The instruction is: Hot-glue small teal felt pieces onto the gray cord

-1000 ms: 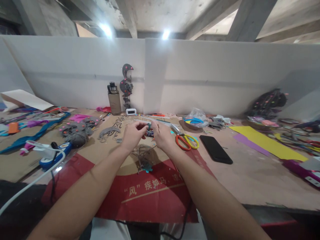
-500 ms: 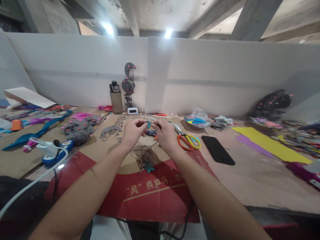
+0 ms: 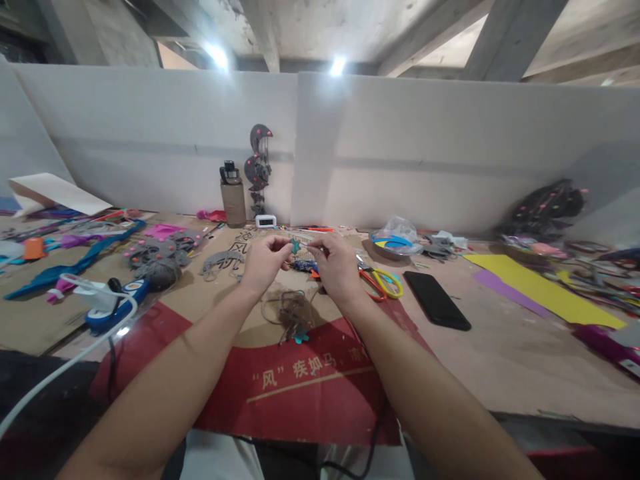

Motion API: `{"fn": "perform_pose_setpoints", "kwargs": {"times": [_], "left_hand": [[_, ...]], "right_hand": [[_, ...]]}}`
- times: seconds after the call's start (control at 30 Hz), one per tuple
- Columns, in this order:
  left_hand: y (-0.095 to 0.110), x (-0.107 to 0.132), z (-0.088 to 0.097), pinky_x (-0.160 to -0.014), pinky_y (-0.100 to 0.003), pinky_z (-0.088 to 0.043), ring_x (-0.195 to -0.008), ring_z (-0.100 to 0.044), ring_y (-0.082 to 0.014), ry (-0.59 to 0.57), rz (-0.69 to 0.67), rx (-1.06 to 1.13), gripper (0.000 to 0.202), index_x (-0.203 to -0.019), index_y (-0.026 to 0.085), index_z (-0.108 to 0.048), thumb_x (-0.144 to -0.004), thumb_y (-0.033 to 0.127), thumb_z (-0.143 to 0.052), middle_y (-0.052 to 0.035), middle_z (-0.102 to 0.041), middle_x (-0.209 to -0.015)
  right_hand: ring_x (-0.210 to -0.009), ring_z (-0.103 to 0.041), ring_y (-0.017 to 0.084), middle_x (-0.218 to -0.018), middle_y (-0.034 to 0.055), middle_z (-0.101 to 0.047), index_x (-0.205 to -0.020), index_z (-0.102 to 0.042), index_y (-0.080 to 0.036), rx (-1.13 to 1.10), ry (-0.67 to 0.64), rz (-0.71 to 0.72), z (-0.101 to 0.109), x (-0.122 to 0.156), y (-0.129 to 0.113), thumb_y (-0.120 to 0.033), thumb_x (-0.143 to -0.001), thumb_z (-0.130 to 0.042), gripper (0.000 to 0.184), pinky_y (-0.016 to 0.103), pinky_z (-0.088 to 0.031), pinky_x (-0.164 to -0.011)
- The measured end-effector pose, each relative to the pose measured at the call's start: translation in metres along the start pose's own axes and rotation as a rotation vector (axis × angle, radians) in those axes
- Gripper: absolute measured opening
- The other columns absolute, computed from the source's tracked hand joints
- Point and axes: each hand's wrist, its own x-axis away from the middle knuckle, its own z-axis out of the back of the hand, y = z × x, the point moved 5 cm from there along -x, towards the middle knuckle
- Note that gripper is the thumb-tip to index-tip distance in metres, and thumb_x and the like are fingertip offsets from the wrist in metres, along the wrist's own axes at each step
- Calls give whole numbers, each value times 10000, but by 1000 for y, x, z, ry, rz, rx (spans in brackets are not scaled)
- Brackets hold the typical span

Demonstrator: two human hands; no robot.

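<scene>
Teal piece (image 3: 295, 246) pinched above the tabletop (image 3: 500, 350)
Left hand (image 3: 264, 262) grips it; right hand (image 3: 338, 270) pinches closed just beside, contents too small to tell. Red cardboard (image 3: 310, 415) below reads “风”疾如马.

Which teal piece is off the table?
The upper teal piece, pinched in the left hand beside the right hand; the lower teal piece lies by the string tangle.

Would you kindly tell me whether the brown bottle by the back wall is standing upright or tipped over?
Upright: the bottle stands on its base in front of the white wall, with its dark cap at the top.
</scene>
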Motion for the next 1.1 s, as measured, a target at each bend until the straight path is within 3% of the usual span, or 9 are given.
{"fn": "perform_pose_setpoints", "kwargs": {"times": [0.17, 0.53, 1.1], "left_hand": [[0, 2, -5, -429, -215, -476, -527, -583, -118, -25, 6, -17, 215, -817, 126, -637, -688, 297, -643, -22, -612, -642], [8, 10, -14, -443, -198, -472, -490, -559, -91, -78, -35, -87, 203, -838, 139, -671, -713, 288, -613, -20, -632, -645], [7, 11, -18, -462, -207, -482, -519, -561, -99, -123, -51, -36, 214, -857, 139, -691, -714, 266, -596, -29, -647, -671]], "right_hand": [[-783, -546, 168, -798, 39, -610, -775, -627, -194, -28, -30, 33, -3, 0, -4, -228, -838, -523, 126, 291, -405, -728], [-700, -476, 162, -724, 27, -532, -722, -506, -194, 146, -137, -138, -13, 0, 7, -338, -922, -320, 309, 273, -315, -631], [-517, -442, 125, -538, -17, -504, -579, -503, -198, -31, -130, -274, -18, 4, 15, -479, -898, -330, 460, 248, -273, -522]]}}
